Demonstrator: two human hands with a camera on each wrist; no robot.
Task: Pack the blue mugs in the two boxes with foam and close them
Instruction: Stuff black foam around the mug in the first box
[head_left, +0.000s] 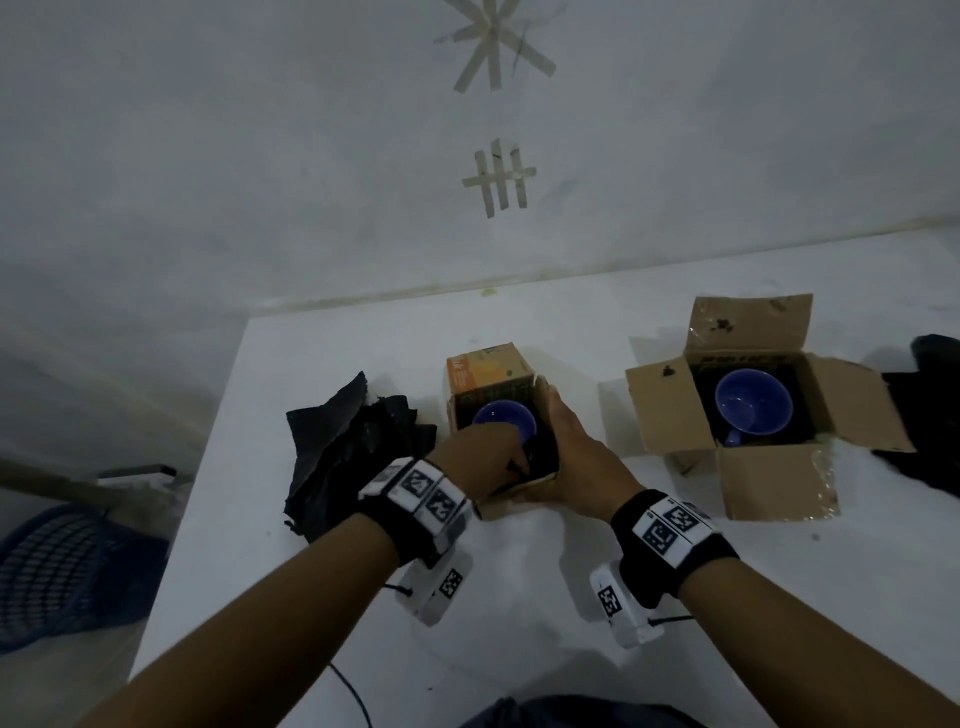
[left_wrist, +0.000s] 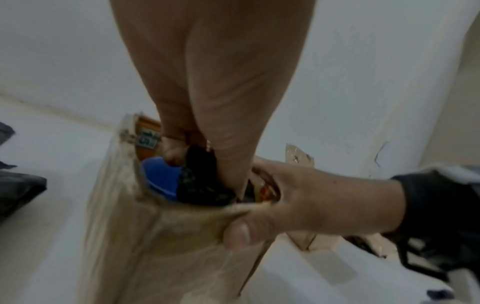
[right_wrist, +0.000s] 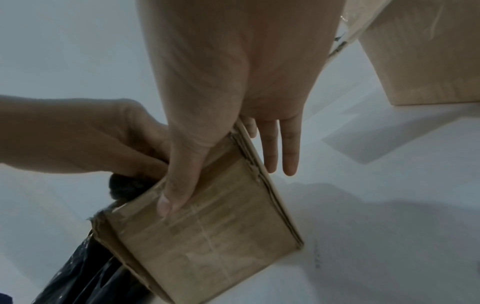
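The scene is dim and bluish-grey, with flat, soft light and no glare. On the white surface (head_left: 519, 597) the shadows are faint: one lies left of the far-right box (head_left: 748, 405), others under the wrists. The head view bends straight lines near its edges and darkens at the left. The left wrist view is smeared by motion blur, the near box (left_wrist: 161, 236) soft-edged. The right wrist view is sharper, with grain and a broad grey shadow at its right.
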